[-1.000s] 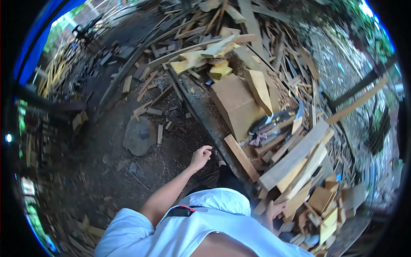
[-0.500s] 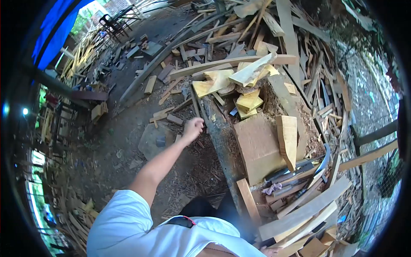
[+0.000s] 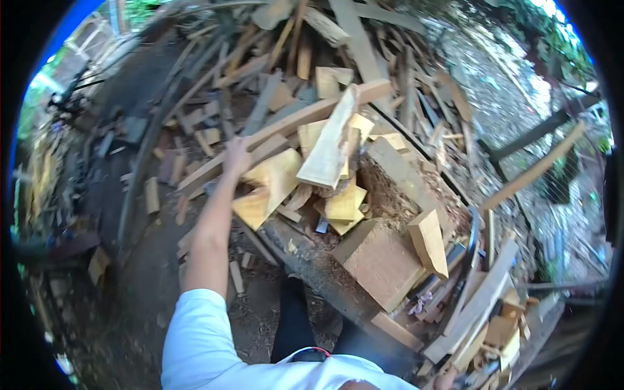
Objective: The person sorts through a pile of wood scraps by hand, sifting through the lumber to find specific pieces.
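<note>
My left hand (image 3: 238, 156) is stretched forward onto a long wooden plank (image 3: 296, 127), its fingers closed over the plank's edge, slightly smeared by motion. Just right of that wrist lies a yellowish notched wood block (image 3: 276, 185). A pale wedge-shaped offcut (image 3: 331, 143) rests on more yellow pieces (image 3: 344, 205) beside it. Only a small part of my right hand (image 3: 446, 378) shows at the bottom edge, near long boards (image 3: 478, 302); its fingers are hidden.
A broad brown wood block (image 3: 383, 263) sits on the workbench (image 3: 312, 260), with an upright angled piece (image 3: 429, 244) at its side. Tools and a pink cloth (image 3: 421, 303) lie to the right. Scrap wood (image 3: 409, 97) is heaped beyond. My legs (image 3: 292, 322) stand against the bench.
My view has turned and come closer over the bench. My left hand has gone from beside the bench forward onto the long plank. A little more of my right hand shows at the lower right.
</note>
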Tool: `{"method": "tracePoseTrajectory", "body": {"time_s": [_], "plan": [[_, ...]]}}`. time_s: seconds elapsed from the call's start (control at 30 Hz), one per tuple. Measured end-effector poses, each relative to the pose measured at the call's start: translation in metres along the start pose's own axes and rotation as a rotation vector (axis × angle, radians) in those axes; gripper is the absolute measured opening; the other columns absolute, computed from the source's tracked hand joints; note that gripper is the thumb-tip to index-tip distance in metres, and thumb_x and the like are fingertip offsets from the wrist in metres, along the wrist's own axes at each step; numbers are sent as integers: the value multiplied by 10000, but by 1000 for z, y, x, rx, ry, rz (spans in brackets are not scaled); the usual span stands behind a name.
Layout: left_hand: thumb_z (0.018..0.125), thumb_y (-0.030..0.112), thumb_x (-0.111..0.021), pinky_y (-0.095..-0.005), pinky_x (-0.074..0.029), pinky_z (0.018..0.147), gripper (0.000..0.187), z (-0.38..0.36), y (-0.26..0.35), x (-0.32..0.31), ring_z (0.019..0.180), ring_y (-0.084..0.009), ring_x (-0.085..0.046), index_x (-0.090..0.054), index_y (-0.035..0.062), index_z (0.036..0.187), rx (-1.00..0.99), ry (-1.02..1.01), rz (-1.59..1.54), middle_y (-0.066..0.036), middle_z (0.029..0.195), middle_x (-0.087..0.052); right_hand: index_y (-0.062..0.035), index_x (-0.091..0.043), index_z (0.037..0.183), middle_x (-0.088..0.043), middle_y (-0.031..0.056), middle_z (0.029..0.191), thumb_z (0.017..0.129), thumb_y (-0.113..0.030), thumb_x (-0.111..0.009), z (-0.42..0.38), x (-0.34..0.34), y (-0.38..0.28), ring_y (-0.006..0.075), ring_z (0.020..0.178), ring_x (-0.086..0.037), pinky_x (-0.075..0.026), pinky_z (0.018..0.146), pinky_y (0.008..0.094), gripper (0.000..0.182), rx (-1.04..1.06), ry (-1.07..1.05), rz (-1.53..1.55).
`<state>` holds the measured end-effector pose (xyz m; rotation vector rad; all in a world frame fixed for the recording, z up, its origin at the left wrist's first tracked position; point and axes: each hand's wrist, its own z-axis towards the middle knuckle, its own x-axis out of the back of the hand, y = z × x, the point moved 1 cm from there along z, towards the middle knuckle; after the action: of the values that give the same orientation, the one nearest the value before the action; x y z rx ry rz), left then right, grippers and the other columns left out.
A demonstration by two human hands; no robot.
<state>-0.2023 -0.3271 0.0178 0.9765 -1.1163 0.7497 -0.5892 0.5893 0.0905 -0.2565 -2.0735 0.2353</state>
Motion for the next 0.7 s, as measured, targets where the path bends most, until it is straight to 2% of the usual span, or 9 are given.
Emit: {"method": "tracePoseTrajectory", "body": {"time_s": [0.1, 0.2, 0.33, 0.37, 0.4, 0.43, 0.47, 0.57, 0.7], "plan": [[748, 177, -633, -485, -397, 983, 584, 26, -44, -23, 1152, -369, -491, -459, 112, 1302, -1, -246, 150, -143, 1298, -470, -25, -444, 1333, -568, 185, 1183, 906, -240, -551, 6, 4, -8, 295, 1010, -566, -473, 856, 391, 490, 69, -107, -299], [722, 177, -666, -467, -414, 971, 602, 40, -72, -34, 1142, -387, -494, -463, 104, 1284, 5, -501, -107, -148, 1246, -504, -54, -496, 1296, -597, 182, 1133, 882, -284, -550, -21, -18, -17, 314, 980, -587, -475, 849, 423, 477, 134, -318, -552], [693, 143, -716, -451, -438, 935, 590, 41, -62, -14, 1116, -391, -508, -483, 99, 1234, -141, -433, -73, -173, 1179, -537, -93, -565, 1247, -636, 178, 1066, 850, -343, -548, -140, -97, 23, 341, 940, -615, -478, 840, 467, 469, 166, -661, -739], [682, 136, -735, -444, -444, 926, 589, 41, -54, -10, 1106, -389, -514, -491, 99, 1217, -189, -395, -47, -181, 1155, -546, -103, -583, 1235, -645, 177, 1049, 842, -358, -547, -188, -143, 109, 347, 930, -622, -479, 837, 478, 469, 150, -738, -739], [657, 158, -777, -443, -445, 918, 643, 37, -59, -12, 1094, -374, -523, -491, 95, 1229, -278, -303, -42, -176, 1161, -545, -147, -701, 1014, -696, 108, 949, 838, -302, -553, -201, -155, 62, 306, 949, -637, -478, 874, 442, 277, 148, -495, -1080], [654, 188, -790, -445, -435, 928, 672, 38, -64, -18, 1096, -368, -518, -486, 79, 1244, -323, -269, 4, -166, 1181, -542, -119, -670, 1056, -673, 154, 1020, 848, -297, -538, -205, -151, 29, 334, 976, -629, -478, 881, 427, 304, -253, -398, -249], [664, 188, -787, -456, -420, 944, 678, 34, -73, -26, 1121, -364, -503, -479, 64, 1256, -403, -101, 56, -165, 1202, -535, -98, -652, 1065, -655, 184, 1031, 862, -307, -517, -224, -128, -95, 368, 975, -619, -484, 859, 447, 320, -37, -219, -492], [683, 120, -756, -496, -419, 930, 710, 30, -47, -5, 1195, -391, -413, -397, 64, 1294, -320, -157, 236, -187, 1299, -425, -110, -602, 1167, -634, 198, 1085, 858, -293, -515, -227, -123, -151, 378, 1012, -600, -483, 877, 439, 370, -128, -204, -299], [692, 120, -737, -499, -453, 847, 663, 38, -23, 15, 1061, -390, -515, -401, 85, 1263, -207, -319, 173, -186, 1234, -447, -125, -607, 1174, -636, 192, 1099, 845, -308, -531, -233, -149, -140, 369, 1025, -602, -479, 893, 435, 385, -245, -198, -190]]}}
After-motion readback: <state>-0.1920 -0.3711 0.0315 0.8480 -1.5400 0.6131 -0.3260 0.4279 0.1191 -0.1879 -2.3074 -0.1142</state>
